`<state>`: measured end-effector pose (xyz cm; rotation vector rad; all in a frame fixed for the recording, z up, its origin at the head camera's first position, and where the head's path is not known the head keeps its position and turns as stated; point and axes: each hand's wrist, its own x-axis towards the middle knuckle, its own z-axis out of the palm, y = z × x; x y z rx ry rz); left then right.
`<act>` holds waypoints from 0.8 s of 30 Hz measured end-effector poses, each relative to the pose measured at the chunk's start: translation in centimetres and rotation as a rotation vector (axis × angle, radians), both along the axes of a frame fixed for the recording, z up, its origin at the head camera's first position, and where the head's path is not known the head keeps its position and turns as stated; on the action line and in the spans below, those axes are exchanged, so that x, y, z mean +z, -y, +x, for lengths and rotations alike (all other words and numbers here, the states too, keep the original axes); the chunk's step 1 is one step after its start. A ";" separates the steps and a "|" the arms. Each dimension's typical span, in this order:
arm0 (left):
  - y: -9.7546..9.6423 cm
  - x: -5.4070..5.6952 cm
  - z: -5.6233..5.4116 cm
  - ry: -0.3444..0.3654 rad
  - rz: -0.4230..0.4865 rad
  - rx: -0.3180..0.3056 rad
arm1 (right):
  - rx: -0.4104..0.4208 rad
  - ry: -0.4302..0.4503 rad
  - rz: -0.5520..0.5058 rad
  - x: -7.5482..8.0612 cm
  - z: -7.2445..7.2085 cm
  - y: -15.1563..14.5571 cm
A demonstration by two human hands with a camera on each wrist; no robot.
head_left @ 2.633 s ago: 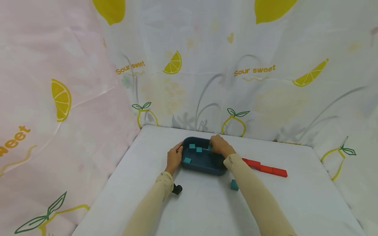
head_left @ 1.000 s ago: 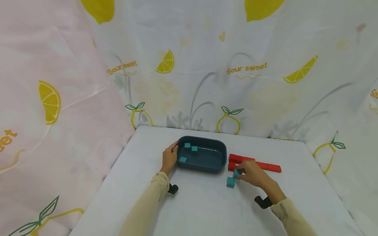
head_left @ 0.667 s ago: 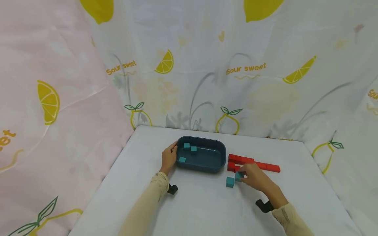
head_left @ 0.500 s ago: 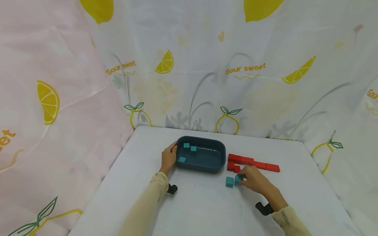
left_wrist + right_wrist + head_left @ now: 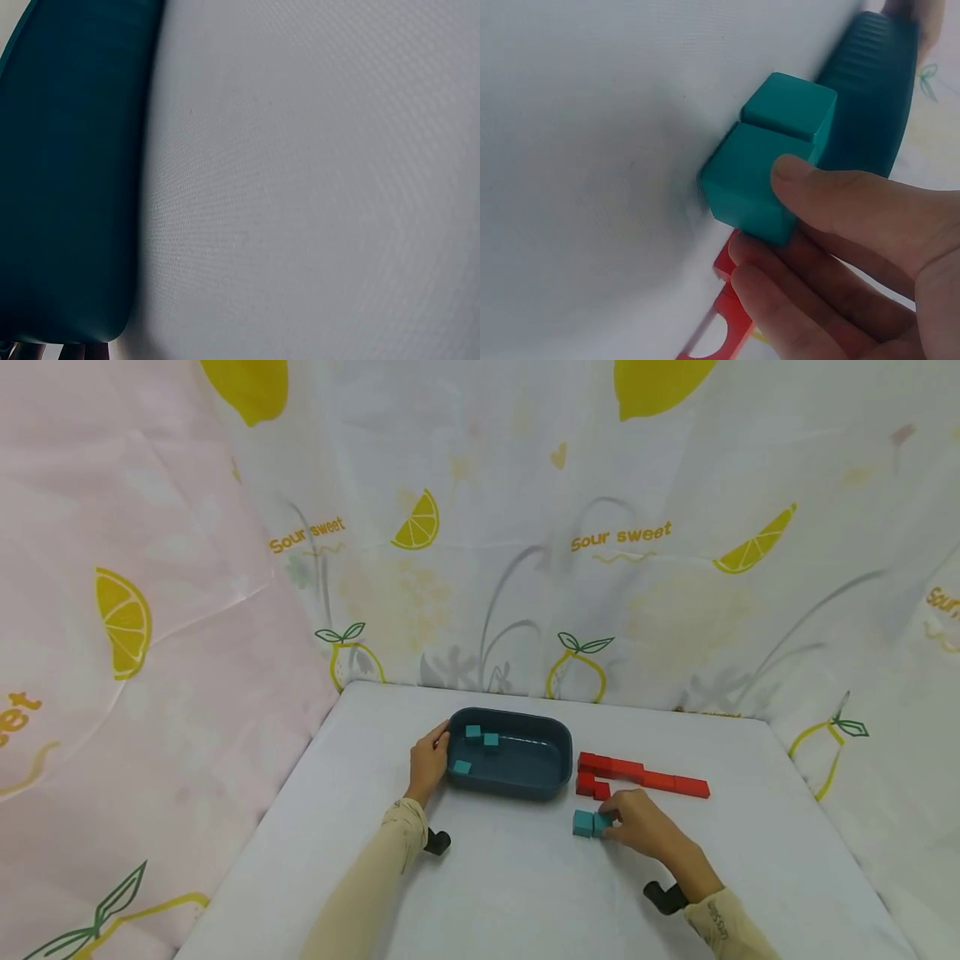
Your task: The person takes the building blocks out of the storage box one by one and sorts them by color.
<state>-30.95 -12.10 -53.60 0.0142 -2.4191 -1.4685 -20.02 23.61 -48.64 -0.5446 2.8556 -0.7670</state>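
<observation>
In the head view my right hand (image 5: 641,823) pinches a teal cube (image 5: 602,824) between thumb and fingers. The right wrist view shows this cube (image 5: 754,176) standing flush beside a second teal cube (image 5: 791,101), with only a thin seam between them. My left hand (image 5: 428,765) holds the left end of a dark blue rectangular tray (image 5: 510,787), thumb at the rim. Three smaller-looking teal cubes lie inside the tray, one of them (image 5: 491,741) near its back wall. The tray's side (image 5: 71,172) fills the left of the left wrist view.
A row of red blocks (image 5: 660,780) stretches rightward from beside the tray. In front of its left end stand a red cube (image 5: 586,783) and a lower red block (image 5: 602,791). The white table (image 5: 480,893) meets a lemon-print cloth (image 5: 495,593) behind.
My right hand has left the tray and carried a teal cube to the front right, then slid it left against the other teal cube. The left hand stays on the tray.
</observation>
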 end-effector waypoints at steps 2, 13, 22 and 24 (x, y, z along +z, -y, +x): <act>0.0 0.0 0.0 0.003 0.004 0.001 | 0.003 -0.001 0.005 -0.2 0.0 0.0; 0.0 -0.2 -0.1 -0.018 0.000 0.011 | -0.019 -0.016 0.017 -0.4 -0.2 0.2; -0.1 -0.3 -0.3 -0.011 0.003 0.020 | 0.020 -0.106 -0.002 4.0 -3.1 2.6; -0.1 -0.3 -0.3 -0.017 0.001 0.015 | 0.073 -0.158 -0.002 4.9 -4.1 3.6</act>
